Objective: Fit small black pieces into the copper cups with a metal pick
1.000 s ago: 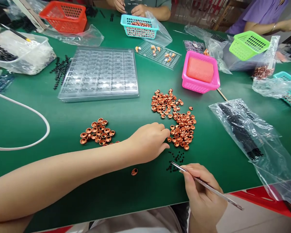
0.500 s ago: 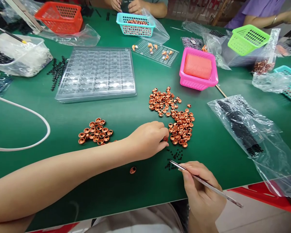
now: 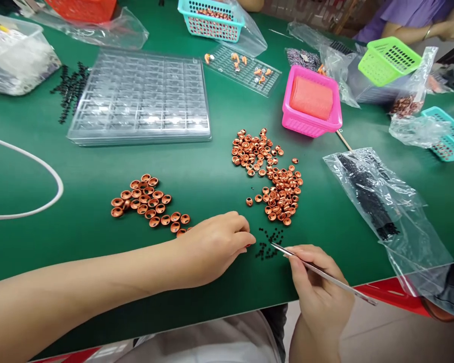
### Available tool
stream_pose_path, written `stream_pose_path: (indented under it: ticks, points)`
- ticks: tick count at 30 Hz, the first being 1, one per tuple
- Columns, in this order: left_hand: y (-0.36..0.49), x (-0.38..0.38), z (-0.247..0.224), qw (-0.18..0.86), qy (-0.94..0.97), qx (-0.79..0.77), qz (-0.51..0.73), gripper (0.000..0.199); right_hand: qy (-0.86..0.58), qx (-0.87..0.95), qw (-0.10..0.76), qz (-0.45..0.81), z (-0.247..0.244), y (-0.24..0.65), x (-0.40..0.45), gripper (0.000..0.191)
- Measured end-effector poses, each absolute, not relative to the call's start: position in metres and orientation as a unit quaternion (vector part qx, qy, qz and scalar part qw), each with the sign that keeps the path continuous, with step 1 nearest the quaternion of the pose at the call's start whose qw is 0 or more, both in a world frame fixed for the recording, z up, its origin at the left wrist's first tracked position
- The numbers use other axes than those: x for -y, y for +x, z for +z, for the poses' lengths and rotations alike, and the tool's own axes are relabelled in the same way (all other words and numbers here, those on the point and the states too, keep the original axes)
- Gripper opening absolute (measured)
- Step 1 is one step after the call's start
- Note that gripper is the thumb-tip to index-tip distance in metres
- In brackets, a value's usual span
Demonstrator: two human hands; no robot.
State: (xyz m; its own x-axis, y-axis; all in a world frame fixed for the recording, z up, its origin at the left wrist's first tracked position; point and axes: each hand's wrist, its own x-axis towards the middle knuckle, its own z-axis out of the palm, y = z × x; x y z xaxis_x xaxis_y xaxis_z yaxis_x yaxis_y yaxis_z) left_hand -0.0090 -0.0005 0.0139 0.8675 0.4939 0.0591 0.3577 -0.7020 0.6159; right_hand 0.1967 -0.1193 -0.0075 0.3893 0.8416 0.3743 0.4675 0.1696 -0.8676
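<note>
My left hand is closed with fingertips pinched on a small copper-coloured cup, mostly hidden by the fingers. In my right hand are metal tweezers, their tips pointing left at a scatter of tiny black pieces on the table. Whether the tips grip a piece, I cannot tell. Beyond the black pieces lies a large pile of copper cups, each with a hole. A smaller group of cups lies left of my left hand, partly hidden by that forearm.
Clear plastic trays are stacked at the back left, near black strips. A pink basket holds a folded orange-red cloth. A plastic bag with black strips lies right. A white cable curves at left. Co-workers sit across the table.
My left hand has moved down and slightly left, away from the cup pile. The tweezer tips have shifted slightly right and up. The whole view has shifted a little.
</note>
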Motion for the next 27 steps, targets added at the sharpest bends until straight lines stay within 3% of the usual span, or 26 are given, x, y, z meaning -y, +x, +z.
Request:
stream_pose_path:
  ticks: [8,27]
  points:
    - [-0.0076,-0.0028,0.0149,0.343,0.905,-0.227,0.109,0.022,-0.611,0.593,0.486,0.196,-0.005,0.1971,0.1177,0.022]
    - [-0.0076,-0.0023,0.0114,0.35,0.893,-0.25,0.129,0.011,-0.598,0.642,0.441,0.191,-0.0041,0.2001,0.1164,0.028]
